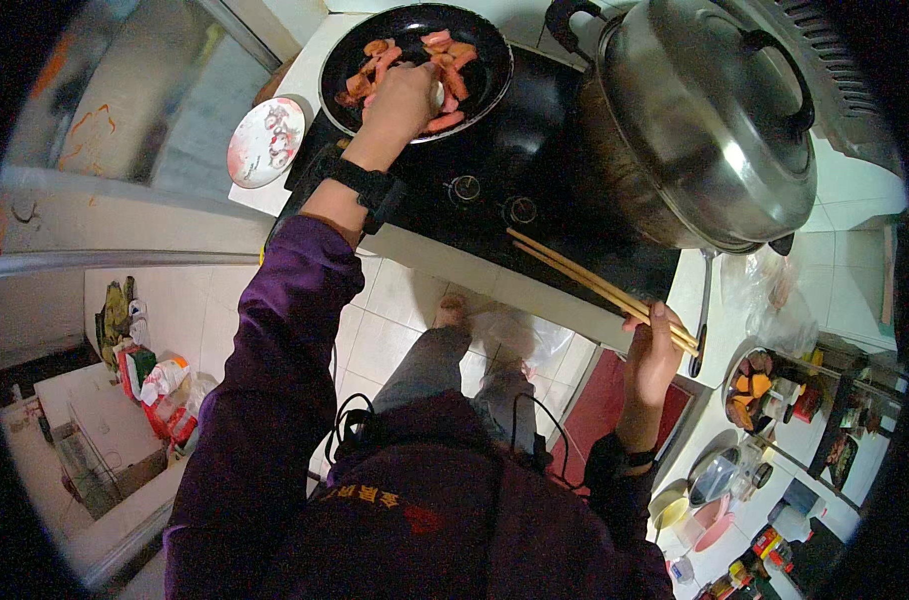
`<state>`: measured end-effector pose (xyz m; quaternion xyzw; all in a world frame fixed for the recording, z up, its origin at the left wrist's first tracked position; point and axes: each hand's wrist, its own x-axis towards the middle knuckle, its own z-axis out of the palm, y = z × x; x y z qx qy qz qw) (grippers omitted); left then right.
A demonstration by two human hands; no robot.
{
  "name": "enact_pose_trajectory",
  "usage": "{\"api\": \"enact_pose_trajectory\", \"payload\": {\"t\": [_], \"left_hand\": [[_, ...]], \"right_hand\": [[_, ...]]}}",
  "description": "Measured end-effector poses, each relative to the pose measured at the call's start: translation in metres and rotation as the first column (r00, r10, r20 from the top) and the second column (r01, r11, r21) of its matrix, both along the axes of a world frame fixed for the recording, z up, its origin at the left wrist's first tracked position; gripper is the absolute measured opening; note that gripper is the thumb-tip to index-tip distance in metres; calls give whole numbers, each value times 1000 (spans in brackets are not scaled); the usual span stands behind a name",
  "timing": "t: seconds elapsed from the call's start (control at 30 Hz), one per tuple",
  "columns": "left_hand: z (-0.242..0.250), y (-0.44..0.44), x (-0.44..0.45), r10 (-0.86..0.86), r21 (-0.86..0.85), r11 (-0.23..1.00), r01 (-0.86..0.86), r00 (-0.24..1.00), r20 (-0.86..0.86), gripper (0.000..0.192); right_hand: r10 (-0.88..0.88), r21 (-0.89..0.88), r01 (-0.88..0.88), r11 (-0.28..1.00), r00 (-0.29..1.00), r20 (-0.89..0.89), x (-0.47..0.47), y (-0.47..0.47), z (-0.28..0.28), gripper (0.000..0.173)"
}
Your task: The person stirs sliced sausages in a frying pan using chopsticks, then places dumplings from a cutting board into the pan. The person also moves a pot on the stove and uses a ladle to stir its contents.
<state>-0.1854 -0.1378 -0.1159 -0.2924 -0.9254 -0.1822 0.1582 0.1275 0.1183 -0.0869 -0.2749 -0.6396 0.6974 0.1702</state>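
A black frying pan (pixel 492 75) at the top holds pieces of browned, pinkish meat (pixel 454 71). Over the pan my left hand (pixel 406 97) reaches down among the pieces; a small white thing shows by its fingers, too hidden to name. Its fingertips are out of sight behind the hand. A pair of wooden chopsticks (pixel 589 281) is held in my right hand (pixel 653 341), low at the right front of the black cooktop (pixel 529 150). The chopsticks lie close together and point up and left towards the cooktop's knobs.
A large lidded steel pot (pixel 717 127) fills the right of the cooktop. A small patterned plate (pixel 267 142) lies left of the pan. A dark-handled utensil (pixel 702 322), clear plastic bags (pixel 777 300), a plate of orange food pieces (pixel 747 390) and several bowls and jars stand along the right-hand counter.
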Motion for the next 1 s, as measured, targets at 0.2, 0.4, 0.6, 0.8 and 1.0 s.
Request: {"api": "enact_pose_trajectory", "payload": {"t": [0.2, 0.4, 0.6, 0.8, 1.0], "left_hand": [[0, -2, 0, -22, -9, 1000, 22, 1000, -11, 31], [24, -1, 54, 13, 257, 966, -29, 998, 62, 32], [-27, -10, 135, 144, 482, 743, -464, 814, 562, 32], [-117, -7, 103, 241, 585, 500, -638, 752, 614, 29], [-139, 6, 76, 277, 550, 634, -543, 824, 494, 34]], "right_hand": [[9, -72, -10, 997, 1000, -19, -8, -8, 5, 27], [-17, -95, 6, 995, 994, -110, -10, -6, 4, 29], [-50, -161, 35, 986, 994, -96, -8, 1, -2, 27], [23, -78, -24, 997, 1000, -14, -3, 1, -14, 28], [52, -125, -47, 991, 998, 44, 9, -3, -16, 27]]}}
